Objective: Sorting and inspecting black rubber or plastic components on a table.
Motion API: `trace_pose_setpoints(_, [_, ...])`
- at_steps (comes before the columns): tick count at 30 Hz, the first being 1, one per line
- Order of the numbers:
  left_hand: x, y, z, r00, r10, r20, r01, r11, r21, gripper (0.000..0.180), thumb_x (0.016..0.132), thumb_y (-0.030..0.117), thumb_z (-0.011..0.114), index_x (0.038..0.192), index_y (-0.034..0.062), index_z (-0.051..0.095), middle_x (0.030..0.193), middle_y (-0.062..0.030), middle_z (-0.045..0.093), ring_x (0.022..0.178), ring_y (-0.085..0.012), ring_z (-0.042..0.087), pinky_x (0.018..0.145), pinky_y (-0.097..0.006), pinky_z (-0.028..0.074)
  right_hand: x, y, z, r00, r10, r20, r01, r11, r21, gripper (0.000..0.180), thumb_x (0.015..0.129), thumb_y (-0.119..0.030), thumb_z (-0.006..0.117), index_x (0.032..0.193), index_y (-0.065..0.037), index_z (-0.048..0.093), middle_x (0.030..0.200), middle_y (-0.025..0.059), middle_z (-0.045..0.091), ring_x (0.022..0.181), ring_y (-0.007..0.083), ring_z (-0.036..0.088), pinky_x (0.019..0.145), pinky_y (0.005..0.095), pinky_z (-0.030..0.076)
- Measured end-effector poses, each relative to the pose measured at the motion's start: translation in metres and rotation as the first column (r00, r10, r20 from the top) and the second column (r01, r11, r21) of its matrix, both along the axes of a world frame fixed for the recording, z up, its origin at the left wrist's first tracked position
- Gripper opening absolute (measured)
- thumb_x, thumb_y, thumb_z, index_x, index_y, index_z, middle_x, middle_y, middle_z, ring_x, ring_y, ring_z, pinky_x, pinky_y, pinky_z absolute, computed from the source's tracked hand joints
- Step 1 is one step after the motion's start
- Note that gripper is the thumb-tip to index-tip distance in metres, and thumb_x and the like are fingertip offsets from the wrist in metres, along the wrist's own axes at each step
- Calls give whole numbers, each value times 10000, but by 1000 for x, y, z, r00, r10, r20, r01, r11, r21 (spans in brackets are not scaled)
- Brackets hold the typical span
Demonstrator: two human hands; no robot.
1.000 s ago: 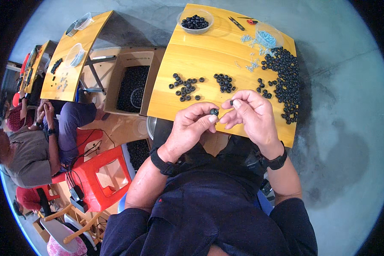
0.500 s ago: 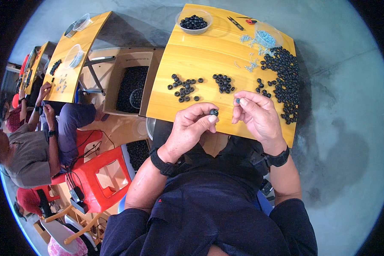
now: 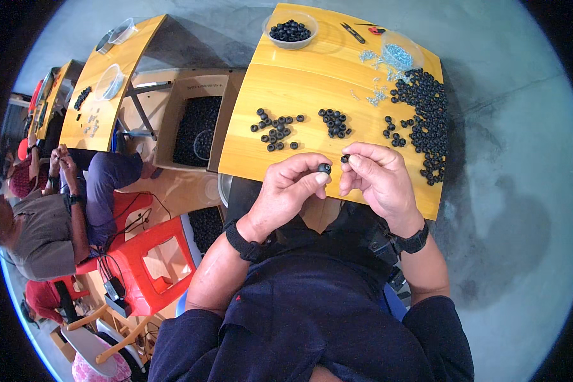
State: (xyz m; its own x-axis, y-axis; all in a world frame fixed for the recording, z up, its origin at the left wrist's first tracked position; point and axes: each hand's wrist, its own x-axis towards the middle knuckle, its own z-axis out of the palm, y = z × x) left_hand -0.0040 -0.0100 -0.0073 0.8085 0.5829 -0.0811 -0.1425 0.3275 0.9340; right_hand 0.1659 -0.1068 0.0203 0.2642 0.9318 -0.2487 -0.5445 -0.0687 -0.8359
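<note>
Between the thumb and fingers of my left hand [image 3: 291, 186] is a small round black part [image 3: 325, 169] with a hole in its end. My right hand [image 3: 383, 181], just to the right, pinches another small dark part [image 3: 344, 158] at its fingertips. The two parts are close but apart, above the near edge of the yellow table [image 3: 286, 86]. Beyond my hands lie a loose group of black ring-shaped parts [image 3: 277, 132] on the left, a tighter cluster [image 3: 334, 123] in the middle, and a large spread of them [image 3: 430, 118] at the right.
A clear tub of black parts [image 3: 290, 32] stands at the far left of the table. Small silvery pieces lie by another clear tub [image 3: 401, 57], near a black tool [image 3: 353, 32]. Left are a cardboard box [image 3: 165, 127], a red stool [image 3: 153, 267] and a seated person [image 3: 48, 235].
My right hand has shifted slightly left, closer to my left hand, and its part is turned differently. The person at the left has drawn a hand off their table; their hands are now together.
</note>
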Motion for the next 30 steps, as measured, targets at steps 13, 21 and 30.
trace_pose_setpoints(13, [-2, 0, 1, 1000, -13, 9, 12, 1000, 11, 205, 911, 37, 577, 1113, 3, 586, 895, -41, 624, 734, -96, 604, 683, -228, 507, -6, 0, 15, 838, 35, 544, -63, 997, 32, 148, 888, 10, 561, 1016, 70, 602, 863, 91, 632, 707, 131, 653, 643, 244, 554])
trace_pose_setpoints(21, [-1, -1, 1, 1000, -22, -14, 23, 999, 28, 179, 920, 48, 565, 1090, -1, 588, 828, -43, 627, 704, -102, 611, 642, -235, 527, -11, 1, 18, 763, 0, 647, -98, 988, 117, 145, 860, 50, 559, 992, 66, 616, 901, 98, 599, 752, 136, 648, 662, 237, 548])
trace_pose_setpoints(30, [-3, -1, 6, 999, -53, -7, 53, 999, -8, 166, 926, 52, 552, 1077, -3, 592, 772, -39, 613, 634, -113, 613, 564, -265, 555, -13, 3, 17, 648, -8, 761, -108, 989, 102, 135, 807, 41, 624, 939, 33, 651, 847, 102, 621, 740, 155, 606, 641, 257, 485])
